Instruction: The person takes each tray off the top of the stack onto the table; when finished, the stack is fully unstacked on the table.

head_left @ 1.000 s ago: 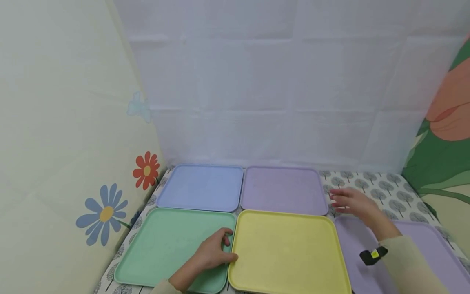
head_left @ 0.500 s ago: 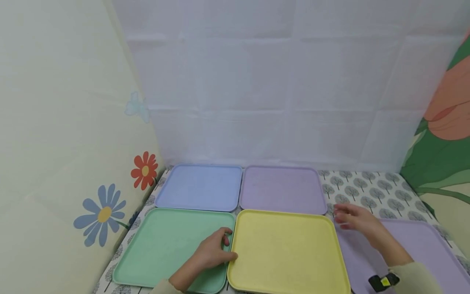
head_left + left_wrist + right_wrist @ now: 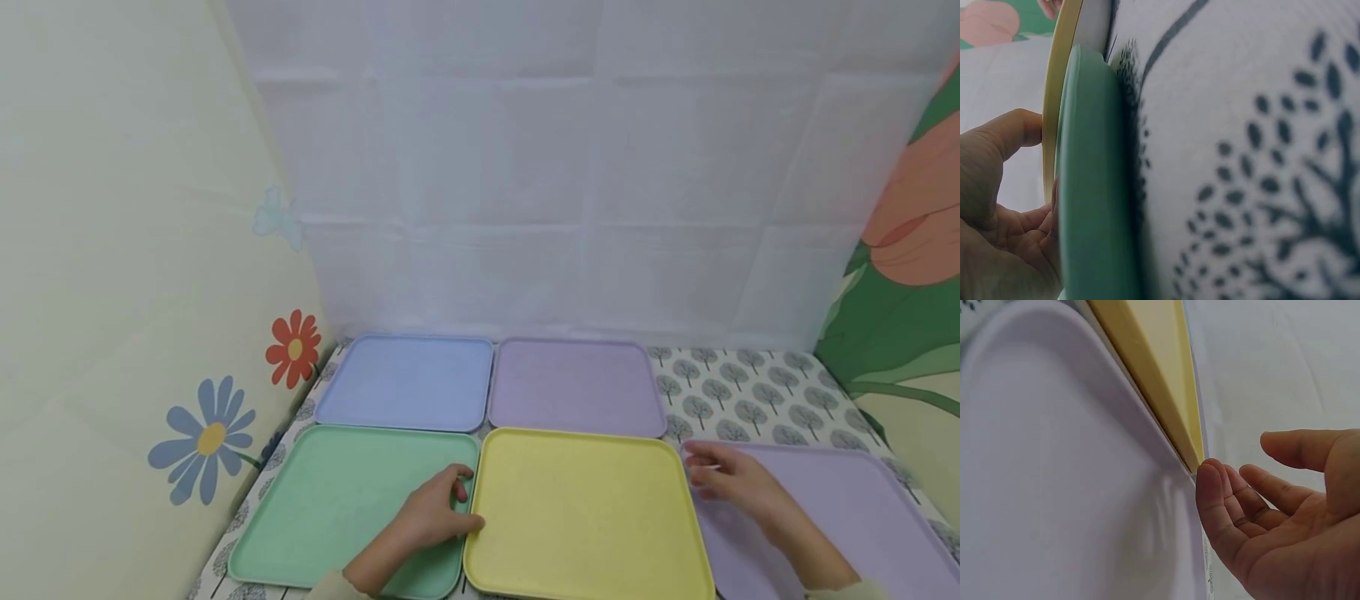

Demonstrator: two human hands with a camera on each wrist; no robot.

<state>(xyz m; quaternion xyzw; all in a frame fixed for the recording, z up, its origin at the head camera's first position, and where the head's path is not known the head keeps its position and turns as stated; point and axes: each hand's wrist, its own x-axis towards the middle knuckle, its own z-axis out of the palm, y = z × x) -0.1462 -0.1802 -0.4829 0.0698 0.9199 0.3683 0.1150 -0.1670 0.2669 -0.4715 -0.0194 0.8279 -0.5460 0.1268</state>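
Observation:
My left hand (image 3: 437, 515) rests where the green tray (image 3: 337, 500) meets the yellow tray (image 3: 585, 517). Its thumb touches the yellow tray's left rim, while its loosely bent fingers lie over the green tray's right edge. In the left wrist view the thumb (image 3: 1019, 131) reaches the yellow rim (image 3: 1054, 106). My right hand (image 3: 738, 483) hovers over the left edge of the front purple tray (image 3: 840, 500), beside the yellow tray's right back corner. The right wrist view shows its fingers (image 3: 1210, 487) relaxed, with nothing between them and the thumb.
Behind the front row lie a blue tray (image 3: 408, 383) and another purple tray (image 3: 577, 387). A tree-print cloth (image 3: 750, 392) covers the table. A white sheet (image 3: 525, 167) hangs at the back, with flower-patterned hangings on both sides.
My right hand has come down and toward me, from beside the back purple tray to over the front purple one. The left hand has stayed in place.

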